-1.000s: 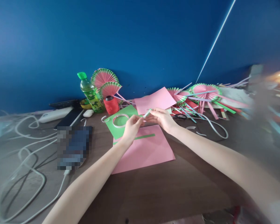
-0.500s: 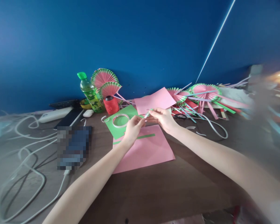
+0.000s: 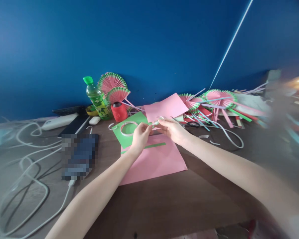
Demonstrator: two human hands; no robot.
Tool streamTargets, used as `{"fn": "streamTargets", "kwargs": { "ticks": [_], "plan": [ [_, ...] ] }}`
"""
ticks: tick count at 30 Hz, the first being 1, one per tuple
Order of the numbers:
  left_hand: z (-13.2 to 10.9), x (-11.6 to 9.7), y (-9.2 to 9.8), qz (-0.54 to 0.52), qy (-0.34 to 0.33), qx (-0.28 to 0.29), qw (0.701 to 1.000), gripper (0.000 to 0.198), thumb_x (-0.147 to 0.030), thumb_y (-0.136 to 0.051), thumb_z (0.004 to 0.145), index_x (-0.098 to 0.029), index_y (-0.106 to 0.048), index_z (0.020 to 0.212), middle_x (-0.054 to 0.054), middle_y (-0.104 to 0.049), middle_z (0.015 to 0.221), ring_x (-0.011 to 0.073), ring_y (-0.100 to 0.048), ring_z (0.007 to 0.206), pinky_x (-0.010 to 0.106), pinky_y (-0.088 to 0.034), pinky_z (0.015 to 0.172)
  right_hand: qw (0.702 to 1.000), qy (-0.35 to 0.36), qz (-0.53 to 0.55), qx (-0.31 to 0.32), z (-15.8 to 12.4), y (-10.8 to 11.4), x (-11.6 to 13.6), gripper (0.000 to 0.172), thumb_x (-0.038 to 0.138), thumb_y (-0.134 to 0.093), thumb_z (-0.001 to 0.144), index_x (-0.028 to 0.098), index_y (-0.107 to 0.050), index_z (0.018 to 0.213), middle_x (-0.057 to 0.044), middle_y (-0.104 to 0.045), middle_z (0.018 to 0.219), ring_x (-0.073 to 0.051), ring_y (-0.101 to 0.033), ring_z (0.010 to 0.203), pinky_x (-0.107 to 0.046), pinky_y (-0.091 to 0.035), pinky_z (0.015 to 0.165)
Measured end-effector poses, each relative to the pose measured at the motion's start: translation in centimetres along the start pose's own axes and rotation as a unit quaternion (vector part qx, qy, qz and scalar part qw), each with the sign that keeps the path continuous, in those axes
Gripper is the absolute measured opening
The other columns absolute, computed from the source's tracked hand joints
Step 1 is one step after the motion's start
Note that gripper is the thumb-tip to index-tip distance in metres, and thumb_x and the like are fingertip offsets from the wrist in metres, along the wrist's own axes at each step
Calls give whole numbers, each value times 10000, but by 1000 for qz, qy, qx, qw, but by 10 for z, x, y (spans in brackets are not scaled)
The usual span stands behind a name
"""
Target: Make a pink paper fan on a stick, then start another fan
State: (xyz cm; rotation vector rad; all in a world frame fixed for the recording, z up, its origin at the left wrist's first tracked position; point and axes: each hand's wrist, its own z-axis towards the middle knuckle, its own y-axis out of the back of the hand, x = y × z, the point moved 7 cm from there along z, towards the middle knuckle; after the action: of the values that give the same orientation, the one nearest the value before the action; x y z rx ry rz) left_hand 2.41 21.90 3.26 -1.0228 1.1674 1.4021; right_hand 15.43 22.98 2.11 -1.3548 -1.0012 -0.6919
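Note:
Both hands meet over the paper with fingertips pinched around a small white-and-green strip (image 3: 155, 123); it is too small to tell whether it is paper or tape. My left hand (image 3: 141, 136) is closed on the strip's near left end. From the other side, my right hand (image 3: 174, 130) grips it between thumb and fingers. Below them a pink sheet (image 3: 156, 164) lies flat, with a thin green strip (image 3: 156, 145) across its upper part. A roll of tape (image 3: 127, 135) rests on a green sheet (image 3: 139, 117) beside my left hand. Behind the hands another pink sheet (image 3: 165, 108) is propped up.
Folded pink-and-green paper fans (image 3: 112, 83) stand by the blue wall, near a green bottle (image 3: 97, 101) and a red container (image 3: 119, 113). Loose paper strips (image 3: 224, 106) pile up at right. A phone (image 3: 81, 156) and white cables (image 3: 46, 196) occupy the left.
The pinched strip has tilted from steep to nearly level. My right hand has dropped slightly, and the fingertips of both hands have shifted around the strip.

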Motion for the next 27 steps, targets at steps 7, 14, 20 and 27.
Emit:
{"fn": "streamTargets", "kwargs": {
  "ticks": [7, 14, 20, 27],
  "plan": [
    [3, 6, 1, 11, 5, 13, 1000, 212, -355, -554, 731, -175, -484, 643, -16, -563, 571, 109, -523, 581, 235, -385, 601, 999, -7, -31, -14, 3, 3, 1, 191, 288, -699, 584, 193, -596, 714, 43, -613, 678, -114, -600, 719, -237, -406, 666],
    [8, 1, -2, 91, 21, 91, 991, 229, -380, -540, 714, -174, -496, 623, -29, -524, 576, 99, -451, 549, 232, -333, 543, 926, 16, -370, 72, 2, 11, 37, 135, 272, -610, 673, 153, -615, 736, -39, -667, 744, -153, -619, 759, -265, -399, 677],
    [-3, 2, -23, 185, 44, 211, 959, 186, -315, -526, 661, -164, -603, 584, -5, -541, 594, 123, -477, 586, 244, -350, 550, 803, -95, -549, 209, -12, 17, 42, 94, 240, -572, 688, 154, -605, 706, -24, -642, 710, -119, -586, 603, -256, -411, 613],
    [-7, 6, -25, 297, 12, 189, 936, 145, -302, -579, 626, -191, -637, 554, 11, -574, 641, 164, -516, 722, 242, -371, 581, 703, -131, -628, 307, -15, 19, 19, 198, 345, -564, 706, 154, -595, 666, -22, -651, 703, -71, -489, 474, -230, -372, 525]
  ]
}}
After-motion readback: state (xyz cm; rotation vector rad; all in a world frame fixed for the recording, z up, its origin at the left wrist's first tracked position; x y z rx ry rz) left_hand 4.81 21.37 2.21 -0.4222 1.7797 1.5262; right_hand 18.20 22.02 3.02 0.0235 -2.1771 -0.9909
